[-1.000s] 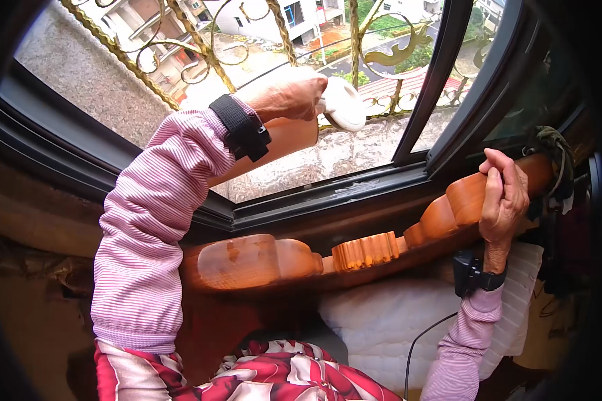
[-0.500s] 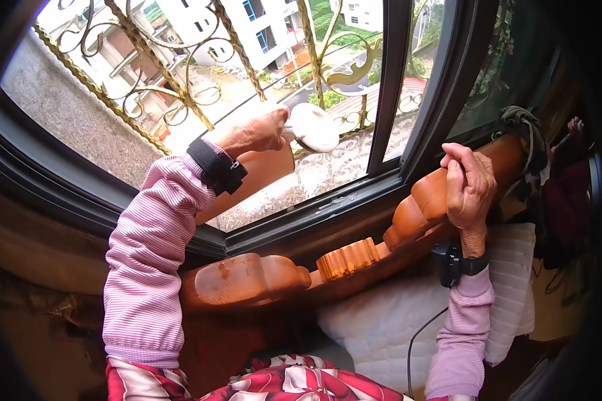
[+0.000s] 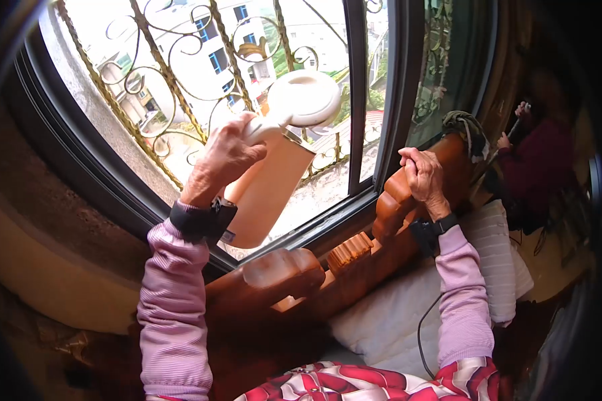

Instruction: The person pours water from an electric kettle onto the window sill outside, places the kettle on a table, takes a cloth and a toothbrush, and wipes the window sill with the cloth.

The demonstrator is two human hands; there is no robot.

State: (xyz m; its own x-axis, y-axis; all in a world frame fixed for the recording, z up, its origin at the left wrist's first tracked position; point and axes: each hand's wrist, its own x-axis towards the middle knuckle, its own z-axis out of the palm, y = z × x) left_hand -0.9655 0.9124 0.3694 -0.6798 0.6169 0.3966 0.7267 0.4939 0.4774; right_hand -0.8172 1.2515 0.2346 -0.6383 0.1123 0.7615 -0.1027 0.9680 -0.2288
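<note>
My left hand (image 3: 226,155) is wrapped round the handle of a device with a white ring-shaped head (image 3: 304,98) and a long peach-coloured body (image 3: 264,194). It hangs in the window opening, its head up and its body slanting down toward the sill. My right hand (image 3: 424,175) rests with bent fingers on the carved wooden headboard (image 3: 391,207), its fingers curled over the top edge. Each wrist wears a black strap.
A dark window frame (image 3: 356,100) surrounds the opening, with ornate metal bars (image 3: 170,80) and buildings outside. A white quilted pillow (image 3: 381,324) lies behind the headboard. Cloth is tied at its right end (image 3: 467,130). Another person in dark red (image 3: 538,157) is at the right.
My left hand has turned the device and brought it nearer, so more of its peach body shows. My view has shifted, and my right hand remains on the headboard.
</note>
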